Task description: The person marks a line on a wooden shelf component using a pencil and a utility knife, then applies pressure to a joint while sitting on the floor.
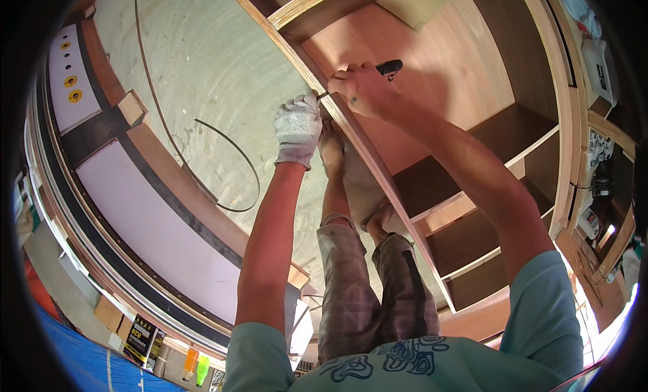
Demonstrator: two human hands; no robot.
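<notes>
My left hand (298, 130), in a pale knit glove, has its fingers curled in at the outer side of a wooden cabinet's edge (364, 143). What lies inside those fingers is hidden. Bare and closed, my right hand (361, 89) grips a tool with a black handle (389, 68), whose end sticks out past the fist over the cabinet's inside. A short dark piece (323, 95) spans the edge between my two hands; whether it belongs to the tool or is a strip, I cannot make out.
The open cabinet (466, 265) with brown compartments fills the right side. On the concrete floor (202, 74) lies a curled thin dark strip (255, 172). Long white panels (169, 216) in a frame stand at left. Bottles (203, 368) and a black can (140, 338) sit lower left.
</notes>
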